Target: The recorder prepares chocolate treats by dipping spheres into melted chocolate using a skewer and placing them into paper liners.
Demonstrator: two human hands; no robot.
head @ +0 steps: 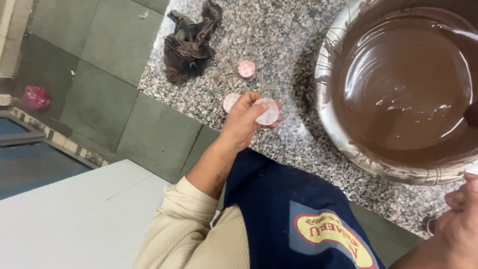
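My left hand (245, 118) holds a small white-and-pink paper cupcake liner (268, 110) between thumb and fingers, just above the speckled granite counter (279, 45). Another liner (230, 101) lies on the counter right behind my fingers, and a pink checked one (246, 68) rests a little farther away. My right hand (460, 219) is at the lower right edge, fingers curled beside the rim of a large steel bowl (332, 124) filled with smooth melted chocolate (403, 84). What the right hand holds is cut off by the frame.
A crumpled brown stained cloth (190, 42) lies on the counter's far left part. Chocolate smears mark the bowl's rim and the granite next to it. Beyond the counter edge is a green tiled floor (114, 74); a white surface (74, 219) sits at lower left.
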